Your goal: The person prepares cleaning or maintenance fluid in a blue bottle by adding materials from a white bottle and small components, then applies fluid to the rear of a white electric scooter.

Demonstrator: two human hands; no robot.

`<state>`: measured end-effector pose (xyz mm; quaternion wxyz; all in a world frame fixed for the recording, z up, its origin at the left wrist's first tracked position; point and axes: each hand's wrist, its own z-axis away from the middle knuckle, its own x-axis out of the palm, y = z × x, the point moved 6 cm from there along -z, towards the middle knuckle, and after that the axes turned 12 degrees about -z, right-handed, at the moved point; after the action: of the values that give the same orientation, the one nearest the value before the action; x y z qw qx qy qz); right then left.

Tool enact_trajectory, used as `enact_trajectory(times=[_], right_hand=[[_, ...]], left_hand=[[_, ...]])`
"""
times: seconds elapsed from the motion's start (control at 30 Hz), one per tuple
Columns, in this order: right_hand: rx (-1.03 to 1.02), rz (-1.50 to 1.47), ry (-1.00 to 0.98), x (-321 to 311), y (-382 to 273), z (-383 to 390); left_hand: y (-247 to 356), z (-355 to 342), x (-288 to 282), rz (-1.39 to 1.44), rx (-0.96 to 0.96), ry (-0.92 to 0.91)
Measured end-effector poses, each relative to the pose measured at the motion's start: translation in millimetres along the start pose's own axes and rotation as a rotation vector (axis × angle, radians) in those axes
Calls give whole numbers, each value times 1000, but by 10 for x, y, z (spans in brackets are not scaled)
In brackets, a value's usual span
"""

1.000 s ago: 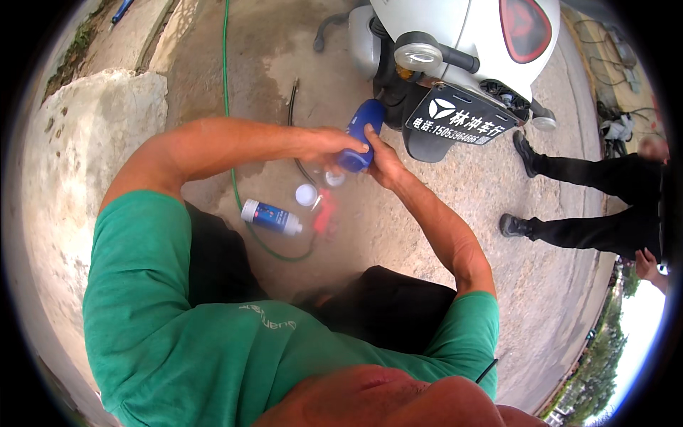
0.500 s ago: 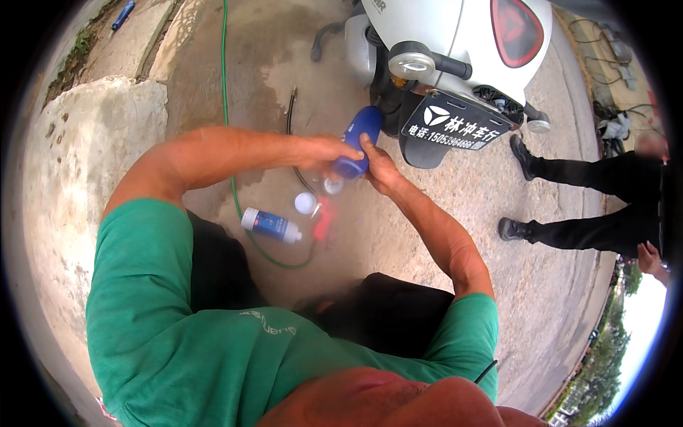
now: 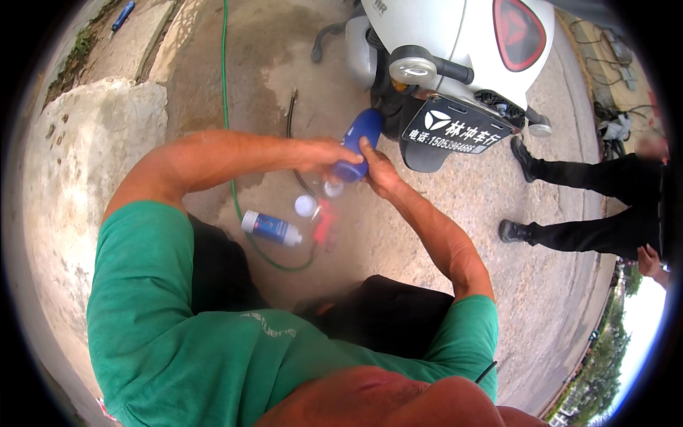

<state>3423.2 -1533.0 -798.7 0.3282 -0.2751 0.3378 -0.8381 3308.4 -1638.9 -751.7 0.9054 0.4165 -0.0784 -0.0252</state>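
Observation:
Both my hands are at a blue bottle, which is tilted with its far end close beside the rear of a white scooter. My left hand grips its near left side, the fingers partly hidden and a little blurred. My right hand is wrapped round its right side, thumb lying along the bottle. Just below my hands, on the ground, are a white round cap and a second pale round piece. Nearer to me a blue-and-white bottle lies on its side, beside a blurred red object.
A green hose runs along the ground on the left and curves toward the red object. A black hose lies left of the scooter. The scooter's black plate juts out near my right hand. Another person's black-trousered legs are at right.
Both hands stay on the blue bottle, which has shifted only very slightly. Nothing has been let go or picked up.

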Motion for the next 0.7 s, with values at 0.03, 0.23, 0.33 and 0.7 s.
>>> enact_trajectory(times=[0.03, 0.23, 0.33, 0.7], right_hand=[[-1, 0, -6, -14, 15, -19], [-5, 8, 12, 36, -46, 42], [36, 11, 0, -19, -20, 34], [48, -23, 16, 53, -60, 107]], left_hand=[[-2, 0, -3, -7, -6, 1], [-2, 0, 10, 18, -2, -40], [0, 1, 33, 22, -11, -32], [-3, 7, 41, 6, -11, -25]])
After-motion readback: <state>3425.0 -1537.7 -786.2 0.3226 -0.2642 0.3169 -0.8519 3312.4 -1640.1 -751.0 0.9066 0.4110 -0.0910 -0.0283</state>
